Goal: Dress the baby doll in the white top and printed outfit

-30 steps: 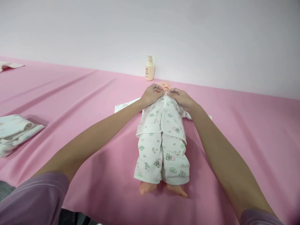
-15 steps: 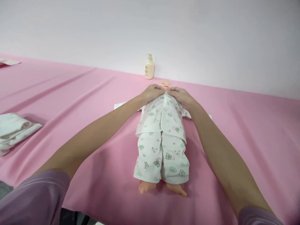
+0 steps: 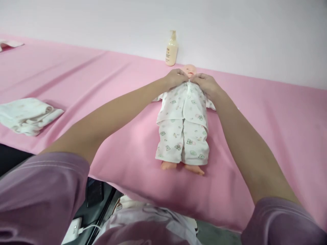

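Observation:
A baby doll (image 3: pixel 190 69) lies on its back on the pink sheet (image 3: pixel 133 136), its head toward the wall and bare feet toward me. It wears a white patterned top (image 3: pixel 173 105) and matching trousers (image 3: pixel 195 144). At the doll's neck, my left hand (image 3: pixel 176 78) pinches the left side of the top's collar. My right hand (image 3: pixel 206 84) pinches the collar's right side, close to the other hand. The fingertips nearly meet just under the doll's chin. A button shows on the chest below them.
A cream pump bottle (image 3: pixel 171 49) stands by the wall behind the doll's head. Folded white cloth (image 3: pixel 29 114) lies at the left, with another cloth (image 3: pixel 10 44) at the far left. Below the sheet's front edge are a dark phone-like object (image 3: pixel 95 192) and a white plug with a cable (image 3: pixel 74 231).
The view has tipped downward, so the doll and bottle appear higher and my lap shows. Both hands remain at the collar, with little visible movement against the doll.

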The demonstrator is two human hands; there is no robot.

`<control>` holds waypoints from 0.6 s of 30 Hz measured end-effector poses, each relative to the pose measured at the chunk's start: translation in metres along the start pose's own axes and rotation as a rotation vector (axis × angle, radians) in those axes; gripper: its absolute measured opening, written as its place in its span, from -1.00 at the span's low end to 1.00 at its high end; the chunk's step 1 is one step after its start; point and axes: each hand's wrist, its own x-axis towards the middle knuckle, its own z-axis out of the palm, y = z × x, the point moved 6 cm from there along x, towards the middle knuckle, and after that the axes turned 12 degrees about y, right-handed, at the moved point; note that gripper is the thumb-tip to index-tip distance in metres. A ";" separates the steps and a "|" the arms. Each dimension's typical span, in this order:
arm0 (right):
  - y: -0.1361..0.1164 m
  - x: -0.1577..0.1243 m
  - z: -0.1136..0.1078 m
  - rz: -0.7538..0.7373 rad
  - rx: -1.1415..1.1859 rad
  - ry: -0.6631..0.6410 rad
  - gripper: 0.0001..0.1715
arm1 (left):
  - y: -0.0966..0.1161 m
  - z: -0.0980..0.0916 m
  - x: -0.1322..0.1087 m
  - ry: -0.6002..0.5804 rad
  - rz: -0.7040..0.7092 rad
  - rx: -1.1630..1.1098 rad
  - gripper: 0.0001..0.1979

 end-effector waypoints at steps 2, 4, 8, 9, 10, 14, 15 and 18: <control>-0.004 0.000 0.000 -0.003 -0.081 0.048 -0.69 | 0.001 0.000 -0.004 0.009 0.031 0.032 -0.82; -0.011 -0.004 -0.001 -0.018 -0.160 0.096 -0.72 | 0.003 -0.001 -0.009 -0.006 0.087 0.054 -0.85; -0.023 -0.015 -0.001 -0.008 -0.175 0.124 -0.71 | 0.011 -0.009 -0.020 -0.030 0.209 0.113 -0.79; -0.025 -0.017 -0.001 0.001 -0.165 0.126 -0.71 | 0.015 -0.012 -0.022 -0.044 0.242 0.141 -0.74; -0.027 -0.019 -0.001 0.005 -0.161 0.130 -0.72 | 0.018 -0.013 -0.024 -0.061 0.267 0.172 -0.70; -0.039 -0.028 -0.004 -0.034 -0.238 0.165 -0.74 | 0.026 -0.016 -0.024 -0.111 0.261 0.234 -0.63; -0.043 -0.031 -0.005 -0.062 -0.266 0.168 -0.75 | 0.027 -0.016 -0.023 -0.112 0.249 0.233 -0.64; -0.053 -0.043 -0.008 -0.134 -0.322 0.162 -0.78 | 0.027 -0.015 -0.021 -0.109 0.230 0.206 -0.73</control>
